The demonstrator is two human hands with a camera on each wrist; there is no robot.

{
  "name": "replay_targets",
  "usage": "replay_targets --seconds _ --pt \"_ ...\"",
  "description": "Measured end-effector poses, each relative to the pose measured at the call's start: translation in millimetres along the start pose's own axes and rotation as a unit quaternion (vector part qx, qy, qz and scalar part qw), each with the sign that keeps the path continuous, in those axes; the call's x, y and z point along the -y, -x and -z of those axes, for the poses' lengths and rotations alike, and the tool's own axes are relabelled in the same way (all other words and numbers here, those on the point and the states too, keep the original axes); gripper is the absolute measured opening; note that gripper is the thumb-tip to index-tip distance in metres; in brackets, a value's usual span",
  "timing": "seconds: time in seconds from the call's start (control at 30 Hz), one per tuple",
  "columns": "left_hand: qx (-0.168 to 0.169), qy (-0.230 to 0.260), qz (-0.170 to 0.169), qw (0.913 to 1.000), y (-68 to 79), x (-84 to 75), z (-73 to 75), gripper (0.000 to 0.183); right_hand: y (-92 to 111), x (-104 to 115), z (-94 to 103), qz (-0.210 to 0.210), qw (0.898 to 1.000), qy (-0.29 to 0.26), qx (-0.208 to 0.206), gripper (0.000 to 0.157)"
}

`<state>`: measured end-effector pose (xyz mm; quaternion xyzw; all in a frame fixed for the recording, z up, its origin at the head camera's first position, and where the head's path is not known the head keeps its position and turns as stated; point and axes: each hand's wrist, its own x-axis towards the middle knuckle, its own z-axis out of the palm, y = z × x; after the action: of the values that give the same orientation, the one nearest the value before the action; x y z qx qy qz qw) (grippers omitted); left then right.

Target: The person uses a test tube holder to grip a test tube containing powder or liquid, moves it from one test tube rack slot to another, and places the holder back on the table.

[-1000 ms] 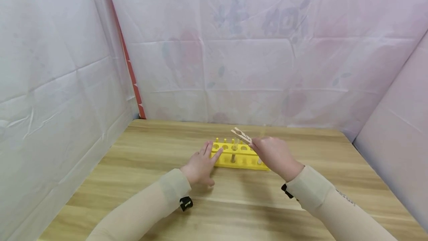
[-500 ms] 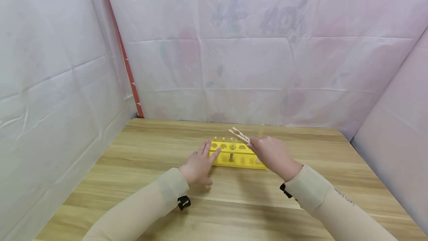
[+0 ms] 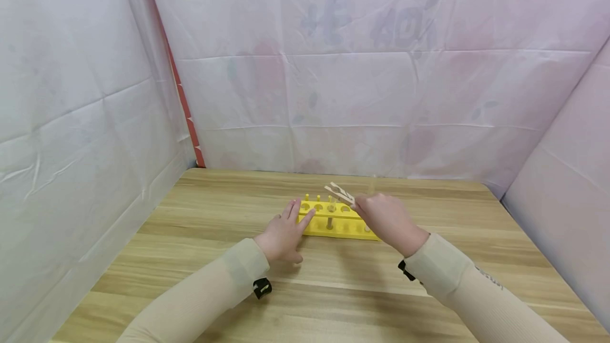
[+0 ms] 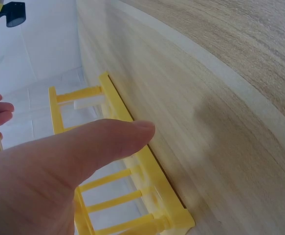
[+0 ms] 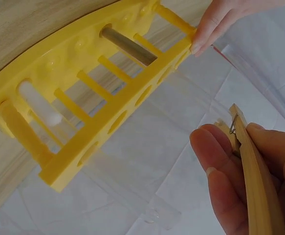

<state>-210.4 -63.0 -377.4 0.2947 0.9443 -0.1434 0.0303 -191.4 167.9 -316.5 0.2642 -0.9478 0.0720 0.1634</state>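
Observation:
A yellow test tube rack [image 3: 339, 229] stands on the wooden table. My left hand [image 3: 282, 234] rests on its left end, fingers extended; in the left wrist view its thumb [image 4: 108, 142] points away from the rack. My right hand [image 3: 388, 222] grips a wooden test tube clamp [image 3: 340, 193], whose tips are by the mouth of a tube with dark grey-brown contents [image 5: 127, 45]. Whether the clamp touches the glass I cannot tell. A second tube, with white contents [image 5: 39, 104], stands in the rack's right-end hole; its clear top [image 5: 137, 193] sticks out above.
The wood-grain table [image 3: 314, 306] reaches around the rack on all sides. White printed sheets [image 3: 352, 94] hang behind and at both sides. A red strip [image 3: 186, 105] runs down the back left corner.
The wooden test tube clamp has come down very slightly toward the rack in my right hand. My left hand stays on the rack's left end.

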Motion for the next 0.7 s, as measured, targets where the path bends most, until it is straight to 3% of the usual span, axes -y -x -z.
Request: replay_targets --seconds 0.17,0.7 --pt "0.000 -0.013 -0.002 0.9999 0.9 -0.4 1.8 0.107 1.0 0.1 -1.7 0.002 1.000 -0.003 0.001 0.034" --pt "0.009 0.010 0.000 0.9999 2.2 -1.1 3.6 0.108 2.6 0.6 -5.6 -0.001 1.000 0.011 0.006 0.034"
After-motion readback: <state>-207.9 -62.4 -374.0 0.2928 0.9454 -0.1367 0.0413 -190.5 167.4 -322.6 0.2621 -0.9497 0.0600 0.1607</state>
